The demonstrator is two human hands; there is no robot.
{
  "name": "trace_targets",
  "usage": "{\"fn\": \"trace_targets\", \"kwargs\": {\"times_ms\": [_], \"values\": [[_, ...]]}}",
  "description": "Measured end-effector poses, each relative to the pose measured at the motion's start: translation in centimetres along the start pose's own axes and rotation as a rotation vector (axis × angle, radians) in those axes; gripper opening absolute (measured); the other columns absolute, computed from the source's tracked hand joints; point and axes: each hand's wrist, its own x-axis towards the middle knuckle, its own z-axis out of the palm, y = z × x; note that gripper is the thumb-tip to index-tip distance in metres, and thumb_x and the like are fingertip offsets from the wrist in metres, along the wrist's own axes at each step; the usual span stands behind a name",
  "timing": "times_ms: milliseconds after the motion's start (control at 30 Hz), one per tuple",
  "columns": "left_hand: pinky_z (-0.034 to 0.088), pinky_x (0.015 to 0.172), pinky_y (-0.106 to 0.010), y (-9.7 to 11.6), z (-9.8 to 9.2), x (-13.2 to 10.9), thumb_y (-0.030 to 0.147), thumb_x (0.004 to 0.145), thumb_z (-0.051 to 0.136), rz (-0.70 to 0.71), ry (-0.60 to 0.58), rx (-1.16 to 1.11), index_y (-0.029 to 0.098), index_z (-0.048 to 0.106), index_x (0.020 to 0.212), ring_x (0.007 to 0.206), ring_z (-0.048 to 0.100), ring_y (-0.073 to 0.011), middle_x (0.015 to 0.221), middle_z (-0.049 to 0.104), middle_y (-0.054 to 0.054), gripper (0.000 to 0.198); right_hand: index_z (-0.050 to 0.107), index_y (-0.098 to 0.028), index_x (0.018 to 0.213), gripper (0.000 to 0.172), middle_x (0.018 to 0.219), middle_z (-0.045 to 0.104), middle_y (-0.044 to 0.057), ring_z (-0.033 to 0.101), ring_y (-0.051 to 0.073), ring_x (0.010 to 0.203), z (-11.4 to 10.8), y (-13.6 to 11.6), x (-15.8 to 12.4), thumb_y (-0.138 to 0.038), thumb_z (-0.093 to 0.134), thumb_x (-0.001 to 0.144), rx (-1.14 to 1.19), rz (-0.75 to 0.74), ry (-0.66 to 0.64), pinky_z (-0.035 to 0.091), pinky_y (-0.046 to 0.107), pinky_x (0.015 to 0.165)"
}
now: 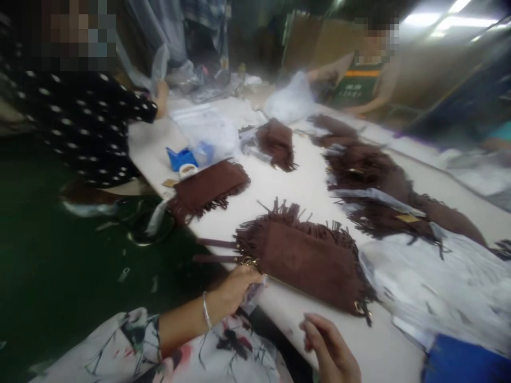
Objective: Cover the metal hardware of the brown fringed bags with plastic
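Head view: left hand [238, 287] clamped on plastic [252, 296], right hand [333, 348] loosely parted, fringed bag [309, 260] beside white wrapping [443, 284].

Fringed dark brown suede-like bag [307, 260]: rectangular, flat along the worktop [297, 178]'s near edge
Two brown straps [217, 259]: jutting past that edge
Crumpled clear plastic [252, 298]: near the bag's strap end

White tabletop [303, 183], loaded

On my feed it carries a fringed brown bag [309, 260] at the near edge, another brown bag [211, 186] at left, a brown heap [371, 165] right, white plastic [447, 282], blue item [181, 158] beside a white roll [188, 171]. Green floor [80, 266] below: I see pale scraps [124, 274].
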Motion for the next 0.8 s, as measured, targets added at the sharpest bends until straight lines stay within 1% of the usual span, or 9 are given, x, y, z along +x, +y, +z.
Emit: {"fn": "trace_targets", "kwargs": {"times_ms": [33,100,200,267,333,433,533,600,800], "values": [[0.034,0.049,-0.023,-0.1,-0.1,-0.2,0.024,0.062,0.068,0.008,-0.004,0.001,0.013,0.062,0.067,0.05,0.051,-0.0113,0.059,0.059,-0.001,0.014,0.067,-0.021,0.093,0.033,0.074,0.066,0.003,0.059,0.017,0.063,1.9,-1.4,1.0,-0.051,0.063,0.078,-0.013,-0.064,-0.099,0.051,0.025,0.06],[0.034,0.05,-0.024,-0.2,-0.2,-0.5,0.024,0.062,0.069,0.023,-0.013,-0.003,0.014,0.061,0.069,0.05,0.051,-0.0119,0.059,0.059,0.0,0.015,0.068,-0.022,0.092,0.026,0.07,0.062,0.0,0.056,0.015,0.063,4.6,-3.2,3.2,-0.045,0.059,0.084,-0.059,-0.193,-0.222,0.048,0.023,0.061],[0.033,0.05,-0.023,-0.2,-0.4,-0.6,0.024,0.061,0.07,0.051,0.003,-0.004,0.016,0.058,0.069,0.05,0.048,-0.0108,0.056,0.055,0.003,0.016,0.067,-0.023,0.096,0.019,0.075,0.063,-0.001,0.055,0.013,0.064,6.1,-3.7,5.5,-0.029,0.052,0.087,-0.146,-0.32,-0.369,0.046,0.021,0.063],[0.034,0.051,-0.023,-0.2,-0.5,-0.5,0.022,0.061,0.07,0.078,0.034,0.018,0.016,0.058,0.069,0.052,0.048,-0.0105,0.057,0.055,0.003,0.016,0.066,-0.023,0.1,0.024,0.086,0.066,0.0,0.059,0.014,0.071,6.3,-3.3,6.2,-0.021,0.046,0.086,-0.191,-0.36,-0.439,0.046,0.021,0.064],[0.036,0.055,-0.023,-0.4,-0.5,-0.4,0.021,0.062,0.069,0.118,0.055,0.044,0.015,0.059,0.071,0.057,0.05,-0.011,0.061,0.057,0.002,0.014,0.065,-0.024,0.103,0.028,0.09,0.067,0.001,0.06,0.014,0.072,6.3,-3.1,6.3,-0.019,0.042,0.087,-0.255,-0.387,-0.459,0.046,0.021,0.063],[0.036,0.058,-0.023,-0.7,-0.6,-0.5,0.022,0.065,0.069,0.17,0.055,0.043,0.015,0.059,0.074,0.061,0.05,-0.0112,0.065,0.057,0.002,0.015,0.066,-0.024,0.101,0.027,0.086,0.066,0.001,0.058,0.013,0.065,6.7,-3.6,6.1,-0.021,0.041,0.091,-0.392,-0.446,-0.416,0.045,0.022,0.065],[0.035,0.06,-0.024,-0.8,-0.8,-0.8,0.025,0.068,0.07,0.187,0.022,0.023,0.015,0.059,0.077,0.062,0.05,-0.0111,0.067,0.058,0.002,0.017,0.066,-0.024,0.098,0.027,0.088,0.066,0.003,0.062,0.015,0.076,7.4,-4.6,5.9,-0.02,0.04,0.092,-0.523,-0.512,-0.38,0.044,0.023,0.074],[0.036,0.063,-0.024,-0.7,-0.9,-1.2,0.026,0.068,0.07,0.178,0.005,0.017,0.014,0.061,0.079,0.064,0.052,-0.0119,0.069,0.061,0.0,0.019,0.066,-0.025,0.097,0.027,0.088,0.066,0.003,0.063,0.015,0.081,7.7,-5.2,5.8,-0.018,0.04,0.092,-0.594,-0.525,-0.38,0.043,0.023,0.077],[0.041,0.067,-0.026,-0.1,-1.0,-1.8,0.029,0.063,0.079,0.177,-0.045,-0.026,0.013,0.062,0.078,0.068,0.058,-0.0148,0.073,0.066,-0.004,0.028,0.062,-0.025,0.092,0.021,0.083,0.066,0.0,0.063,0.014,0.072,7.7,-6.6,6.1,-0.019,0.042,0.093,-0.718,-0.487,-0.425,0.04,0.021,0.066]]}}
